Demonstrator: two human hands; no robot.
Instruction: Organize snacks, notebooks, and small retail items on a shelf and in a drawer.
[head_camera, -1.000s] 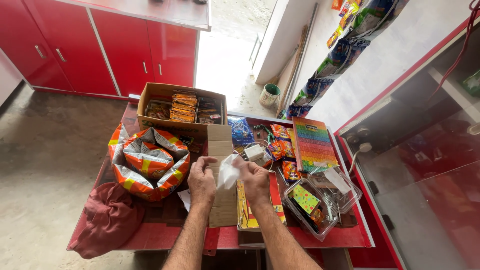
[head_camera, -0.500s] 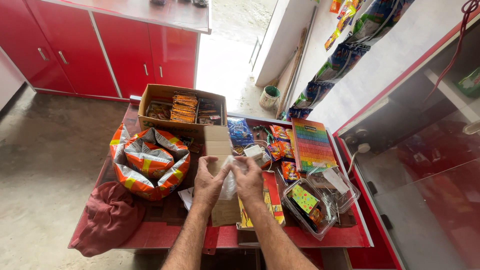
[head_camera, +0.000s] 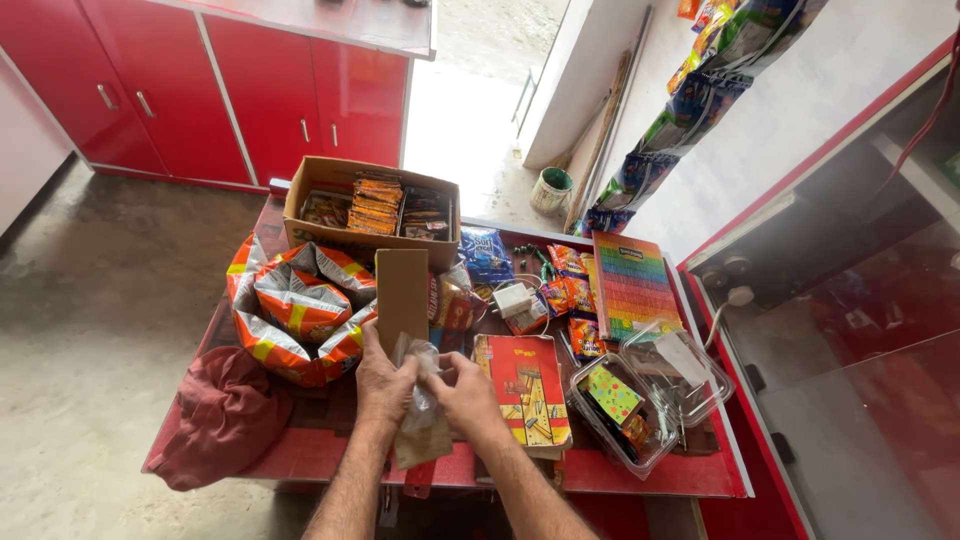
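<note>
Thing: a thin, crinkly clear plastic bag (head_camera: 422, 385), sitting between both hands above the red desk (head_camera: 640, 475).
Left hand (head_camera: 382, 385): pinching the bag's edge.
Right hand (head_camera: 468, 397): gripping the other side.
Feel: probably light, floppy, slippery; pinching near the top edge is looking best.

Bright daylight enters through the doorway (head_camera: 480, 90) at twelve o'clock, overexposing that floor patch. The worktop (head_camera: 640, 470) is evenly lit, shadows soft; wide-angle bending at the edges.
</note>
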